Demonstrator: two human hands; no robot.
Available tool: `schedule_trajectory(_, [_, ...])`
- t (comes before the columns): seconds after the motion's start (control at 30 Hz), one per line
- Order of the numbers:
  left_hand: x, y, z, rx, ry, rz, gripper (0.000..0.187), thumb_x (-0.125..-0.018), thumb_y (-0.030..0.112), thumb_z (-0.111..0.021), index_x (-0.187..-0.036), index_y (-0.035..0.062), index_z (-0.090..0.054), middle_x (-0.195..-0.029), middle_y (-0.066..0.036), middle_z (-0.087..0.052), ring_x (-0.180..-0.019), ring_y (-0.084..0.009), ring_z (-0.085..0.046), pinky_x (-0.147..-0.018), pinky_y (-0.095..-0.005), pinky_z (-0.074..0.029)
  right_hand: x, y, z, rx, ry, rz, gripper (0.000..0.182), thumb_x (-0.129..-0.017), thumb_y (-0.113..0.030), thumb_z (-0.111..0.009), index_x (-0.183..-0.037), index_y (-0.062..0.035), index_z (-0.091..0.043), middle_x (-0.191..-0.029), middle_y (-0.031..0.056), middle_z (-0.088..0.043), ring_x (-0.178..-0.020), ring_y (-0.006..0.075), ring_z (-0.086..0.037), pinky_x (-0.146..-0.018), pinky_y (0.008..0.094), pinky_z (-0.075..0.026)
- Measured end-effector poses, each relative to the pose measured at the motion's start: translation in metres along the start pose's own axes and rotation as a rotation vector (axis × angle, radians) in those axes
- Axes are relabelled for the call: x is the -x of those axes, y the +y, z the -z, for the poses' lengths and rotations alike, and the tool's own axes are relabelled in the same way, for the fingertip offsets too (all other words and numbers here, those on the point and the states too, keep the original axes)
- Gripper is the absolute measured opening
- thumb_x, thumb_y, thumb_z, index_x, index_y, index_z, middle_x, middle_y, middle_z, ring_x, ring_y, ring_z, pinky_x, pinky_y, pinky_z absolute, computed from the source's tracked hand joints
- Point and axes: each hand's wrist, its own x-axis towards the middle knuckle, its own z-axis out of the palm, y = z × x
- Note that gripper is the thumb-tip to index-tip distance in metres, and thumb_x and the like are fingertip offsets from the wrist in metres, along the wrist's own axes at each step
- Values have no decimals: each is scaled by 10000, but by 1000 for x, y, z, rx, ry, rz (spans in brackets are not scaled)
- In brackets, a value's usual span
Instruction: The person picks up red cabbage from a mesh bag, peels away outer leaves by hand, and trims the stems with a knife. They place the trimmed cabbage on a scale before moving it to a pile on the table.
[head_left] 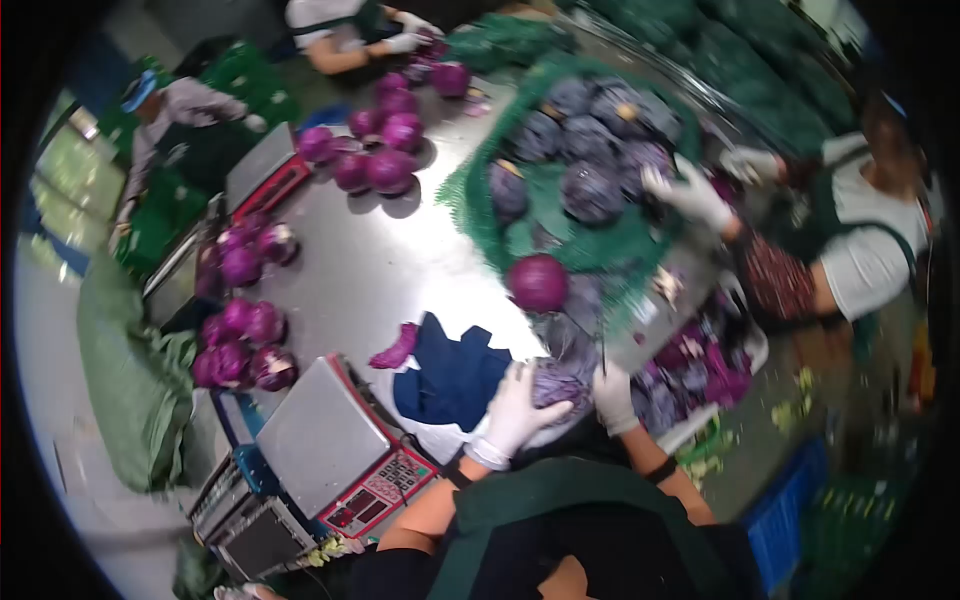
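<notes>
My left hand (515, 410), in a white glove, grips the left side of a red cabbage (560, 388) with dull, veined outer leaves. On the cabbage's other side, my gloved right hand (614, 398) is closed around a thin dark tool that looks like a knife (603, 345) seen edge-on; its handle is hidden. A dark blue cloth (450, 370) lies left of my left hand, with a loose purple leaf (396, 346) beside it. Beyond my hands sits a peeled, glossy red cabbage (538, 282), at the edge of a green net sack (480, 200) of unpeeled cabbages.
A red-framed scale (325, 440) stands at left, another scale (268, 175) farther off. Peeled cabbages (390, 170) are grouped on the metal table (350, 270). A white bin (690, 425) of leaves stands right. A co-worker (850, 230) reaches toward the sack; others work beyond.
</notes>
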Motion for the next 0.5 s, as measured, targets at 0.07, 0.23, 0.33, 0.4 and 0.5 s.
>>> schedule_trajectory(0.07, [7,-7,1,65,-16,35,825,-675,384,-768,-1291,-14,-390,-1262,-219,-453,-1171,-354,-474,-977,-390,-404,8,48,-5,-416,-45,-526,203,-868,-139,-487,-756,20,-542,-659,164,-567,-500,271,-570,-457,380,-429])
schedule_trajectory(0.23, [17,-46,15,244,-40,143,943,-639,437,-802,-1314,-42,-349,-1250,-242,-448,-1157,-353,-496,-964,-386,-416,10,78,92,238,-201,19,219,-856,-218,-588,-912,-14,-533,-721,163,-577,-507,261,-576,-502,378,-474])
schedule_trajectory(0.33, [12,-25,17,53,-62,81,948,-656,472,-778,-1309,-58,-340,-1251,-251,-445,-1100,-374,-533,-904,-402,-459,-5,6,131,225,88,-149,293,-798,-145,-631,-1050,-19,-551,-938,185,-621,-760,280,-611,-671,374,-491])
schedule_trajectory(0.4, [9,-11,6,-27,14,81,909,-675,485,-756,-1282,-67,-365,-1239,-255,-457,-1085,-388,-537,-883,-413,-471,12,-22,112,179,54,248,286,-834,-142,-587,-1094,-33,-540,-948,178,-623,-741,302,-610,-689,389,-496])
schedule_trajectory(0.5, [3,-5,0,-37,62,181,866,-686,478,-750,-1256,-70,-394,-1225,-253,-473,-1075,-388,-543,-875,-413,-474,47,-42,59,46,-158,152,158,-885,-200,-518,-967,-65,-525,-868,188,-609,-697,365,-604,-651,441,-499])
